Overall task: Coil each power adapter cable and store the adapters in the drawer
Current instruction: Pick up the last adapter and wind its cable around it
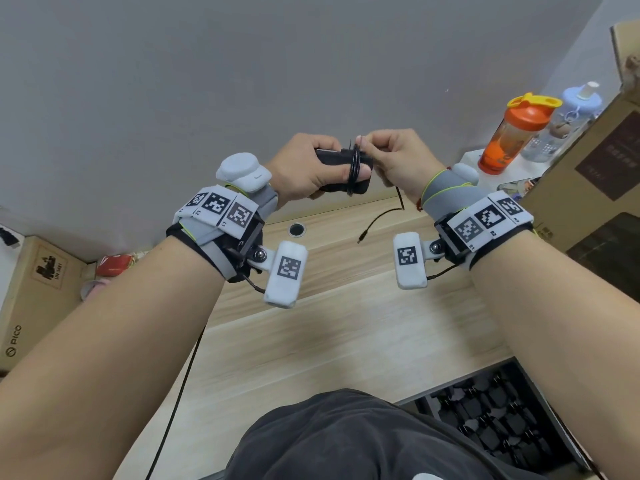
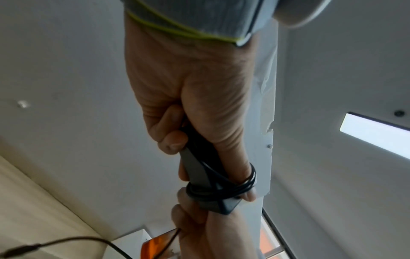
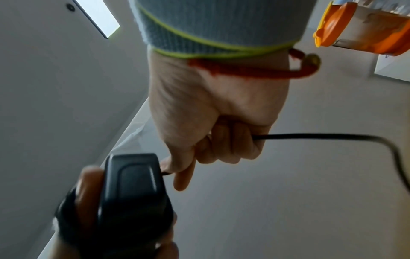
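A black power adapter (image 1: pixel 332 157) (image 2: pixel 195 166) (image 3: pixel 133 189) is held in the air above the wooden desk (image 1: pixel 346 327). My left hand (image 1: pixel 311 171) (image 2: pixel 188 105) grips it, thumb across the front. Its thin black cable (image 1: pixel 354 169) (image 2: pixel 221 190) is looped several times round the adapter and my left thumb. My right hand (image 1: pixel 391 157) (image 3: pixel 217 108) pinches the cable just right of the loops. The loose cable end (image 1: pixel 381 220) (image 3: pixel 332 136) hangs from my right fist, its plug above the desk. An open drawer (image 1: pixel 498 431) at the lower right holds several black adapters.
An orange shaker bottle (image 1: pixel 516 136) (image 3: pixel 363 29) and a pale blue bottle (image 1: pixel 568 116) stand on a white box at the right. Brown cardboard boxes (image 1: pixel 595 181) flank the desk on the right, another (image 1: pixel 31 299) on the left. A round cable hole (image 1: pixel 296 229) sits in the desk's far edge.
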The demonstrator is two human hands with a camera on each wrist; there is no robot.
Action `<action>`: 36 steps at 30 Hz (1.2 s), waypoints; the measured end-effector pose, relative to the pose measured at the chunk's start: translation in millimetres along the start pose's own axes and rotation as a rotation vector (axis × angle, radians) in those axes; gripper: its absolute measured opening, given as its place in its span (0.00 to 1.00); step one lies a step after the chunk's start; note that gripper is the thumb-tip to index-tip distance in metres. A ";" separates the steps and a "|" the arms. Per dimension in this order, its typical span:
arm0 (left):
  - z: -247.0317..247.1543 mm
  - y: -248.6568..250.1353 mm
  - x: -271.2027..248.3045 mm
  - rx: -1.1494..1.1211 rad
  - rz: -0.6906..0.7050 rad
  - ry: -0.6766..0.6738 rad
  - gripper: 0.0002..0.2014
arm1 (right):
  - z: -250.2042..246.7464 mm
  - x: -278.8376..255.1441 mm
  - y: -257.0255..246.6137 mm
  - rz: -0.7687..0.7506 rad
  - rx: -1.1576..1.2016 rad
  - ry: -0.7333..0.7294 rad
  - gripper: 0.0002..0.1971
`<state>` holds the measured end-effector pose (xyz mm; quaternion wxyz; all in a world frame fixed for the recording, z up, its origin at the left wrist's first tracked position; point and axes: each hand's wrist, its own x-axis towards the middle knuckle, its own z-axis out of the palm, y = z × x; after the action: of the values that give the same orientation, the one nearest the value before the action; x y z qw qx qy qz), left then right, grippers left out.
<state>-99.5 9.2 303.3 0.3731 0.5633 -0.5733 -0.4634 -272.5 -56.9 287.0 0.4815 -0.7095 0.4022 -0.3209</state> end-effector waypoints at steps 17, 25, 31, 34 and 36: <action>-22.2 -19.9 13.3 0.163 -0.134 0.383 0.28 | 14.7 -12.4 -20.9 -0.029 -0.345 -0.207 0.12; -20.8 -19.6 7.0 0.439 -0.160 0.170 0.27 | 0.5 0.9 -26.3 -0.085 -0.312 -0.123 0.09; -14.1 -10.0 4.1 0.412 -0.098 0.020 0.24 | -7.0 6.5 -17.7 -0.069 -0.143 -0.059 0.08; -10.4 -5.3 2.8 0.297 -0.057 -0.010 0.23 | -6.5 4.6 -10.6 -0.052 -0.087 -0.040 0.11; -7.3 -2.0 2.5 0.199 -0.028 -0.022 0.20 | -3.8 2.5 -4.6 -0.020 -0.052 -0.031 0.13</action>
<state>-92.2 6.1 303.3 0.3024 0.6002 -0.6129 -0.4155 -273.3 -59.8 292.7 0.4656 -0.7307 0.3958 -0.3042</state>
